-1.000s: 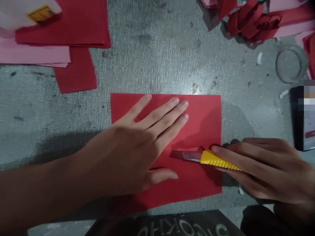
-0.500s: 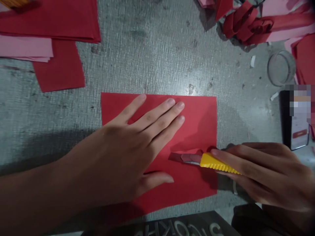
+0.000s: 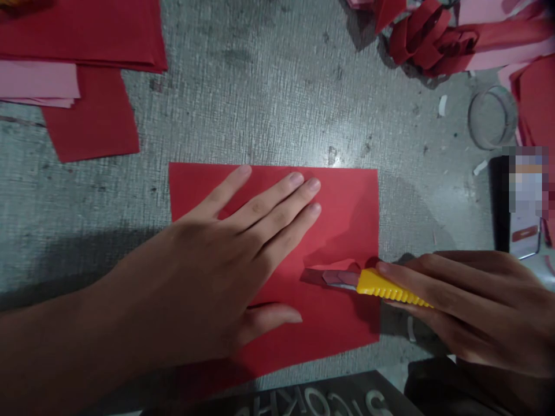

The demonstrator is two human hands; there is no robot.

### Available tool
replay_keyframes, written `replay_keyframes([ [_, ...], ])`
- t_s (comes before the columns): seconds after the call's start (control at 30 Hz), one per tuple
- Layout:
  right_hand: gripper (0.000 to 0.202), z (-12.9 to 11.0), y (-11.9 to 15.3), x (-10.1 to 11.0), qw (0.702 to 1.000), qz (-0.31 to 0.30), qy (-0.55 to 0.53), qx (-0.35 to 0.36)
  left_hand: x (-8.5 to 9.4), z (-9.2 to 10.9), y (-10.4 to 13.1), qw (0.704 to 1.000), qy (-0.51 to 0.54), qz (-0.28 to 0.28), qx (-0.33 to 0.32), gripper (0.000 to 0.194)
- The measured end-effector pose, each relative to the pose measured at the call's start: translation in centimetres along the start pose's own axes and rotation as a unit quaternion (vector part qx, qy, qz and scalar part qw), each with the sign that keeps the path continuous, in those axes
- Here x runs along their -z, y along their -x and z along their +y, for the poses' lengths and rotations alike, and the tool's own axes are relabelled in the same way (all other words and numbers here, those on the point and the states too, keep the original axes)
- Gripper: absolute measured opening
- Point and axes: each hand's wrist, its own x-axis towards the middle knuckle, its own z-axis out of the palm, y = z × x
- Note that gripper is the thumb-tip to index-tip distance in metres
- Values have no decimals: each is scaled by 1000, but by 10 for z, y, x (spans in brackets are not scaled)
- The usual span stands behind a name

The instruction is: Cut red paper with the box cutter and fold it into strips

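Note:
A red sheet of paper [image 3: 342, 219] lies on the grey textured table [image 3: 260, 104]. My left hand [image 3: 234, 260] rests flat across it, fingers spread and pointing up to the right, thumb apart below. In my right hand [image 3: 472, 306] is a yellow utility knife [image 3: 385, 287], gripped by its ribbed handle at the sheet's right side. Its blade is out and points left over the paper, short of my left hand. Whether the blade's tip touches the sheet I cannot tell. The left forearm's side covers the sheet's lower left part.
Red sheets [image 3: 87, 34], pink paper [image 3: 39, 81] and a smaller red piece [image 3: 93, 121] lie upper left. Curled red strips [image 3: 425, 40] sit upper right, above a roll of clear tape [image 3: 493, 117]. A phone [image 3: 524, 225] lies at the right. Dark clothing with lettering [image 3: 321, 398] borders the bottom.
The view has shifted a little, so most things sit slightly further left. The knife blade has moved slightly right relative to the paper. My left hand still lies flat on the sheet.

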Motion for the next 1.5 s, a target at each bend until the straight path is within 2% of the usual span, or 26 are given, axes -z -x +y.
replay_keyframes([
  [0.37, 66, 5, -8, 8, 1000, -3, -4, 18, 0, -1, 1, 1000, -14, 5, -6, 95],
  [0.47, 67, 5, -6, 9, 1000, -4, 19, 8, -1, -1, 2, 1000, -15, 5, -9, 95],
  [0.7, 64, 5, -3, 12, 999, -17, -25, -11, -6, -1, 5, 1000, -19, 16, -9, 99],
  [1.13, 47, 6, 8, 18, 999, -20, -44, -24, -12, -2, 9, 999, -10, 38, 4, 98],
  [1.5, 47, 9, 17, 22, 999, -17, -22, -33, -12, -2, 9, 999, -10, 36, 2, 95],
])
